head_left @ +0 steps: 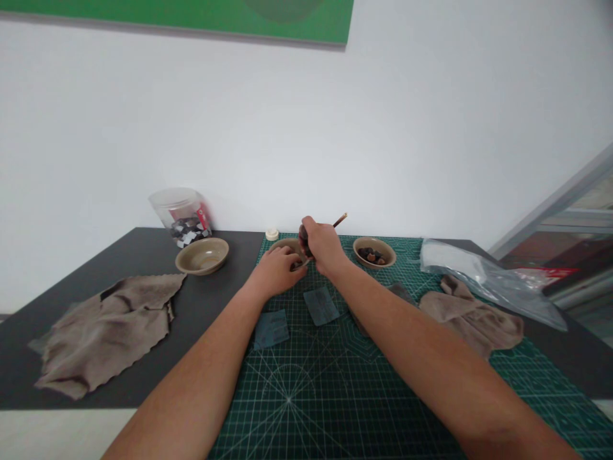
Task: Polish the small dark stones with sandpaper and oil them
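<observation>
My right hand [325, 246] is closed around a thin brown stick [340, 220]. Its pale end sticks out behind the hand, and its other end is hidden. A dark brown object [303, 237] shows against the fingers of the same hand, too small to name. Beside it, my left hand [276, 271] is curled with fingertips close to the right hand; what it grips is unclear. Both hands are over the near side of a tan bowl [287, 244], which they partly cover. Two blue-grey squares [320, 305] lie on the green cutting mat [306, 396] below the hands.
To the right stands a bowl [375, 243] of dark brown pieces, near a crumpled cloth [472, 313] and a clear plastic bag [488, 278]. Leftward are another bowl [202, 257], a tilted clear jar [181, 214] and a larger cloth [115, 326]. A white cap [272, 234] sits at the back.
</observation>
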`<state>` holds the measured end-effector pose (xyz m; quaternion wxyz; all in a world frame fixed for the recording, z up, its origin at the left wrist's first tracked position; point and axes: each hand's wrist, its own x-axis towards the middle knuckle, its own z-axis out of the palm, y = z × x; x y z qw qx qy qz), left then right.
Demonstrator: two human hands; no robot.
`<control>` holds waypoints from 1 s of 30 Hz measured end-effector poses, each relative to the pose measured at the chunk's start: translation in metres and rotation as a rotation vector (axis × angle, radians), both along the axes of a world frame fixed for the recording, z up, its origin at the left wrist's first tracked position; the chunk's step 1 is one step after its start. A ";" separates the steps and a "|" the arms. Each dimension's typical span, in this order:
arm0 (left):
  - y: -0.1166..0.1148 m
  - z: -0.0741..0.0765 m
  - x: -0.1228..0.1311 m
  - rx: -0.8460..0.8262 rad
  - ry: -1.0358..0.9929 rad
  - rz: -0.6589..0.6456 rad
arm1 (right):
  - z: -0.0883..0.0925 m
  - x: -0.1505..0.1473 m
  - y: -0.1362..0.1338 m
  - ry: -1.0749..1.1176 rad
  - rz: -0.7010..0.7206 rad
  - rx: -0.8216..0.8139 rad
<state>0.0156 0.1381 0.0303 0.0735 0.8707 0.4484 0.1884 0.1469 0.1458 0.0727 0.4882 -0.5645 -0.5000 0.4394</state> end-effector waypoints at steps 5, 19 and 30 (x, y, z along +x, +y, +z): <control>-0.004 -0.007 0.006 0.062 0.132 0.007 | 0.003 0.002 -0.015 0.331 0.000 -0.073; -0.010 0.000 0.013 0.073 0.274 0.047 | 0.004 0.009 -0.023 0.435 -0.017 -0.096; -0.017 0.009 0.017 0.021 0.260 0.077 | -0.001 0.013 -0.021 0.471 -0.001 -0.079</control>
